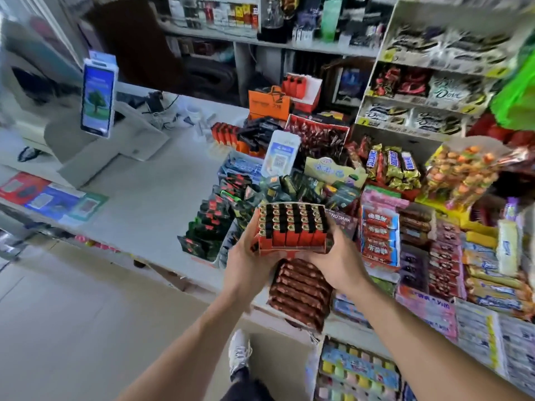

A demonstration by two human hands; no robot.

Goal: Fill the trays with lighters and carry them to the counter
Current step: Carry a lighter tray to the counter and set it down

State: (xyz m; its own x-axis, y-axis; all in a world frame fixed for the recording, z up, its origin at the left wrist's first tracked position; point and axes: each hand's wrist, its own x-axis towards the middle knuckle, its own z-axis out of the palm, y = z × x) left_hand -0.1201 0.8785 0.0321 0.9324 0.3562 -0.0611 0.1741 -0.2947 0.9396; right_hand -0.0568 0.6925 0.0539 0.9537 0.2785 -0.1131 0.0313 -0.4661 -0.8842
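While left hand [246,264] & right hand [337,263] grip tray [292,250], lighters [292,224] stand upright, heads up.

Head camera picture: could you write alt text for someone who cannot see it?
A person's left hand and right hand hold a tray of orange lighters above a white shop counter crowded with boxed snacks and chocolate bars. A payment screen stands on the counter at left; stocked shelves fill the back.
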